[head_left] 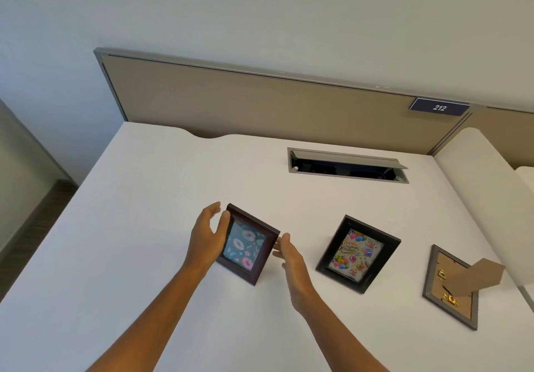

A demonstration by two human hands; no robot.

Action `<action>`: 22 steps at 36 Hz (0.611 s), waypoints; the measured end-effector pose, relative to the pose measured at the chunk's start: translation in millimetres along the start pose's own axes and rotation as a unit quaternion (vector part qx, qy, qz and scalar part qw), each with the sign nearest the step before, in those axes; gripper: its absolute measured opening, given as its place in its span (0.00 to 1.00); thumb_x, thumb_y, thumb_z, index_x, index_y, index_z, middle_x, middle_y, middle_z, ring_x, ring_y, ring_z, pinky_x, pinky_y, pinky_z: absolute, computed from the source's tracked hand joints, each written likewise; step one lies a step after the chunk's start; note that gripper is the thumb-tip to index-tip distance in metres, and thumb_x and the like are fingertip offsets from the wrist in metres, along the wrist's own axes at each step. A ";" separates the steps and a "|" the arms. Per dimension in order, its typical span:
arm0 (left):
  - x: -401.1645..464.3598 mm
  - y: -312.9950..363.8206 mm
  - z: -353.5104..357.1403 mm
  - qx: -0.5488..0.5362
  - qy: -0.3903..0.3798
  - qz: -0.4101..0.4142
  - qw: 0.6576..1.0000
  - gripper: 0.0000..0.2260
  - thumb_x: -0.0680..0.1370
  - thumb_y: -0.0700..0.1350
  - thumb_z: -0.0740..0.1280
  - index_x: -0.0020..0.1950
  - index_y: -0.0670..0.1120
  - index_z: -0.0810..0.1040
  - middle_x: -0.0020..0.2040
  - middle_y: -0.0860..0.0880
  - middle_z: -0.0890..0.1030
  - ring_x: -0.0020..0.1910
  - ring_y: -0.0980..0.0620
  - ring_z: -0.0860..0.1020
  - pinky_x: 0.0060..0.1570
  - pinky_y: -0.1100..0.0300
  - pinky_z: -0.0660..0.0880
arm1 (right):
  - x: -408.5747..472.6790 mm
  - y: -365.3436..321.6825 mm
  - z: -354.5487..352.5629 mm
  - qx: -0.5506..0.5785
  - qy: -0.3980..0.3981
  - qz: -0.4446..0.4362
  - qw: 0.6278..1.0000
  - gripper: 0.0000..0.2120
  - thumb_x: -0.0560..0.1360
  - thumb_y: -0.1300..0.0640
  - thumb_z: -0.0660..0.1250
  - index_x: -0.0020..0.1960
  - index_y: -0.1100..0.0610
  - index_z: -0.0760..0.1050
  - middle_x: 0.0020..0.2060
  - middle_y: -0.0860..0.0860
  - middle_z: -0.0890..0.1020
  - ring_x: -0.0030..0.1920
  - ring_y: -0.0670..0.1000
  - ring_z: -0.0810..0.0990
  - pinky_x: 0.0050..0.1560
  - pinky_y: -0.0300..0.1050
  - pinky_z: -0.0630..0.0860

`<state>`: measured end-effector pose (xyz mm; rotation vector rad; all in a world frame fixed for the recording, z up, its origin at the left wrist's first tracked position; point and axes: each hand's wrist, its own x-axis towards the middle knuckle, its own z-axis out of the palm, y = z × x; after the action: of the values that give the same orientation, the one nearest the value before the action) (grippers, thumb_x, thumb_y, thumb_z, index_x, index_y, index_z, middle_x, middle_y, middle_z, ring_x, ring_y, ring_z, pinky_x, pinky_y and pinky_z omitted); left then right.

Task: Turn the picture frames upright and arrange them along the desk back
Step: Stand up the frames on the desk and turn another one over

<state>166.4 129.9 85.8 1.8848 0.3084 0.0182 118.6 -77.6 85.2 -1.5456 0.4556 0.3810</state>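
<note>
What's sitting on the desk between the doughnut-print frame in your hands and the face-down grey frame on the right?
In the head view, the upright black-framed birthday picture stands between the dark brown doughnut-print frame and the face-down grey frame.

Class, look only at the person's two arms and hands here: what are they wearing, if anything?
Both arms are bare as far as the picture's lower edge: no sleeves show. The left hand and right hand wear no gloves, and no rings, watch or bracelet can be seen on the fingers or wrists in view.
</note>
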 end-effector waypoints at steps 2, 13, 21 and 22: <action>-5.1 -0.6 0.7 0.039 0.020 0.042 0.998 0.27 0.84 0.60 0.61 0.81 0.52 0.65 0.79 0.51 0.69 0.79 0.51 0.66 0.76 0.55 0.66 | 2.7 6.8 -5.9 -0.058 0.026 -0.048 0.997 0.30 0.86 0.33 0.55 0.80 0.46 0.72 0.77 0.43 0.76 0.79 0.47 0.72 0.80 0.47 0.64; -25.9 26.8 34.3 0.204 0.059 0.207 0.955 0.40 0.81 0.69 0.51 0.85 0.45 0.54 0.87 0.47 0.49 0.85 0.48 0.39 0.82 0.41 0.40 | 11.1 -5.3 -67.9 -0.394 0.079 -0.317 0.859 0.33 0.87 0.40 0.56 0.88 0.52 0.57 0.88 0.47 0.56 0.88 0.47 0.50 0.88 0.52 0.52; -44.2 81.9 82.8 0.232 0.072 0.266 0.933 0.40 0.81 0.70 0.51 0.85 0.46 0.57 0.87 0.46 0.49 0.86 0.45 0.42 0.82 0.38 0.42 | 0.8 -42.2 -119.6 -0.398 0.090 -0.390 0.826 0.33 0.87 0.42 0.58 0.88 0.54 0.58 0.89 0.49 0.55 0.89 0.48 0.48 0.88 0.57 0.52; -45.9 87.2 90.5 0.234 0.073 0.270 0.931 0.38 0.81 0.68 0.53 0.85 0.46 0.57 0.87 0.47 0.49 0.86 0.46 0.42 0.82 0.37 0.43 | 0.1 -46.1 -127.7 -0.395 0.091 -0.398 0.823 0.32 0.87 0.43 0.59 0.87 0.55 0.58 0.89 0.49 0.56 0.89 0.49 0.49 0.88 0.58 0.53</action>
<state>154.7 9.7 143.4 2.3978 -0.1333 0.4976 136.9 -205.0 128.4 -2.4254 -0.2942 -0.2923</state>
